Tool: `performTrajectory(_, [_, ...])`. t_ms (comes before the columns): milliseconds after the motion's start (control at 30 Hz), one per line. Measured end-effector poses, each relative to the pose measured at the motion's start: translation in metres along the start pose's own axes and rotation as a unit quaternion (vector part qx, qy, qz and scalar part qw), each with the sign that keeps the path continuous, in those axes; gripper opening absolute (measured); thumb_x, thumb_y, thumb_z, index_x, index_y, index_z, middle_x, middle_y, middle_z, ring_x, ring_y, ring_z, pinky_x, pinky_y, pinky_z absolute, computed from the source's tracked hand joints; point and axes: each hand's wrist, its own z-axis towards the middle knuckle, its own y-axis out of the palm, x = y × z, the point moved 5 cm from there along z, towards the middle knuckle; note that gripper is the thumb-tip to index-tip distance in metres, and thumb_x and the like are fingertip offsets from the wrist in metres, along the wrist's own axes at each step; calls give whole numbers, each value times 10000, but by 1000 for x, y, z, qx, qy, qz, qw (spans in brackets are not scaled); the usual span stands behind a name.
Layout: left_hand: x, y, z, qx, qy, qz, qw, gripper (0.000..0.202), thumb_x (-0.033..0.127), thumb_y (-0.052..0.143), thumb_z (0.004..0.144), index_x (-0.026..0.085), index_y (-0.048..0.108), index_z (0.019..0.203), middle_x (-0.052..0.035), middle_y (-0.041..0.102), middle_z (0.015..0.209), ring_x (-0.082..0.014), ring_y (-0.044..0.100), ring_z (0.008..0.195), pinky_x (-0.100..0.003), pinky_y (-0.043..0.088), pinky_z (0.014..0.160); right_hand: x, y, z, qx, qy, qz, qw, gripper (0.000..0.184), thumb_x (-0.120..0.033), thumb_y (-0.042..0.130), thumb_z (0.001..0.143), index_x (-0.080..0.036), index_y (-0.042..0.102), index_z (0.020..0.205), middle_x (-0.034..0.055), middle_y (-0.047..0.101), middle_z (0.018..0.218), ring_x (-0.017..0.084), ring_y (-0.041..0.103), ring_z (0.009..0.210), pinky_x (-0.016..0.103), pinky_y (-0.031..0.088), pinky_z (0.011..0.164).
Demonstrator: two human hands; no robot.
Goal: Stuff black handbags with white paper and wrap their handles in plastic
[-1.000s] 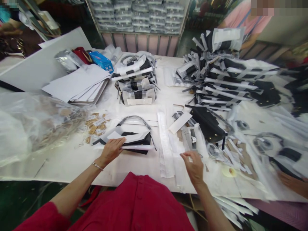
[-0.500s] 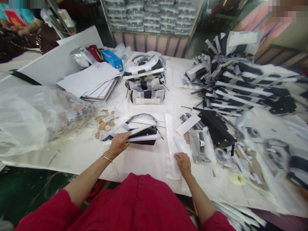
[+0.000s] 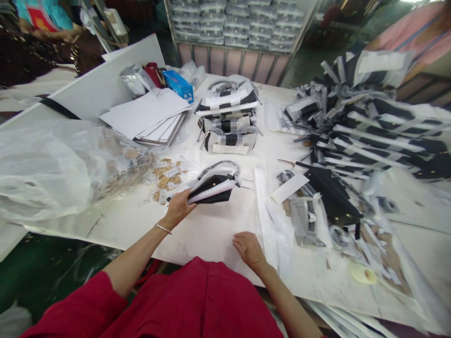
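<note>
My left hand (image 3: 179, 207) is closed on the near left end of a black handbag (image 3: 220, 183), tilting it a little off the table. A white padding strip runs along the bag's opening, and its wrapped handle (image 3: 220, 165) arches behind. My right hand (image 3: 249, 249) hovers over the table in front of the bag, fingers loosely stretched, with nothing visible in them. Long white padding strips (image 3: 263, 211) lie just to its right. Beyond my left hand are scattered brown hang tags (image 3: 165, 182).
Wrapped black bags (image 3: 230, 141) stand at the back middle, with more piled (image 3: 380, 136) at right. A clear plastic bag (image 3: 52, 164) and white sheets (image 3: 148, 115) lie left. A clear box (image 3: 306, 223), another black bag (image 3: 329, 192) and a tape roll (image 3: 362, 272) are at right.
My right hand has left the white strips and moved left toward the bag. My left hand has tilted the handbag up, showing more of its opening. The view has shifted slightly.
</note>
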Motion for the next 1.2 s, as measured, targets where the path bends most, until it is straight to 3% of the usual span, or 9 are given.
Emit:
performTrajectory(167, [-6, 1, -4, 7, 16, -22, 1000, 452, 339, 679, 801, 173, 582, 1211, -94, 730, 1022, -265, 691, 864, -358, 536, 812, 35, 10, 12, 127, 133, -37, 982, 350, -364, 420, 968, -187, 681, 1120, 126, 704, 1128, 242, 623, 1088, 443, 470, 975])
performTrajectory(300, [-10, 2, -6, -2, 27, -38, 999, 460, 309, 682, 796, 179, 583, 1226, -89, 725, 1040, -263, 684, 904, -361, 531, 831, 54, 40, 47, 111, 217, -102, 965, 525, -458, 421, 949, -126, 525, 1343, 216, 513, 1413, 340, 397, 1368, 575, 298, 1105])
performTrajectory(400, [-8, 2, -7, -6, 53, -57, 997, 480, 274, 675, 798, 182, 563, 1255, -91, 713, 1094, -255, 675, 966, -361, 520, 861, 41, 70, 75, 51, 171, -109, 978, 545, -466, 473, 933, -152, 489, 1378, 197, 454, 1472, 352, 318, 1416, 587, 258, 1120])
performTrajectory(533, [10, 7, -11, -16, 132, -55, 990, 477, 210, 642, 819, 181, 534, 1283, -105, 688, 1171, -235, 653, 1029, -362, 484, 885, 17, 79, 83, 42, 94, -117, 988, 356, -387, 485, 943, -230, 627, 1230, 109, 631, 1286, 308, 477, 1293, 554, 288, 1121])
performTrajectory(700, [49, 24, -14, -37, 238, -14, 970, 381, 182, 524, 902, 184, 520, 1283, -124, 629, 1259, -227, 624, 1043, -374, 451, 827, 15, 48, 13, 131, 142, -105, 976, 340, -388, 433, 959, -218, 704, 1072, 120, 714, 1075, 305, 624, 1076, 504, 475, 972])
performTrajectory(833, [68, 37, -14, -38, 244, 15, 969, 317, 159, 431, 954, 189, 516, 1259, -120, 629, 1204, -224, 618, 987, -373, 447, 786, 7, 23, -60, 151, 200, -57, 966, 343, -470, 452, 944, -252, 717, 946, 82, 746, 905, 275, 699, 826, 433, 556, 776])
performTrajectory(933, [70, 49, -26, -44, 243, 15, 969, 340, 117, 406, 959, 198, 492, 1278, -120, 631, 1172, -221, 618, 984, -374, 454, 806, -9, -10, -79, 171, 251, -48, 952, 330, -513, 504, 912, -262, 718, 935, 61, 750, 907, 267, 703, 819, 401, 551, 769])
performTrajectory(1033, [70, 62, -54, -28, 254, 13, 967, 372, 102, 401, 959, 178, 470, 1317, -139, 597, 1270, -245, 576, 1148, -407, 445, 925, -25, -54, -51, 205, 273, -56, 938, 347, -521, 541, 895, -229, 720, 955, 70, 743, 930, 252, 693, 847, 369, 527, 808])
performTrajectory(1200, [76, 79, -89, -30, 215, 23, 976, 460, 96, 367, 952, 123, 405, 1410, -169, 482, 1440, -280, 443, 1350, -475, 362, 1097, -29, -89, 71, 203, 197, -34, 959, 353, -505, 567, 878, -193, 728, 915, 87, 739, 924, 220, 667, 864, 346, 496, 850])
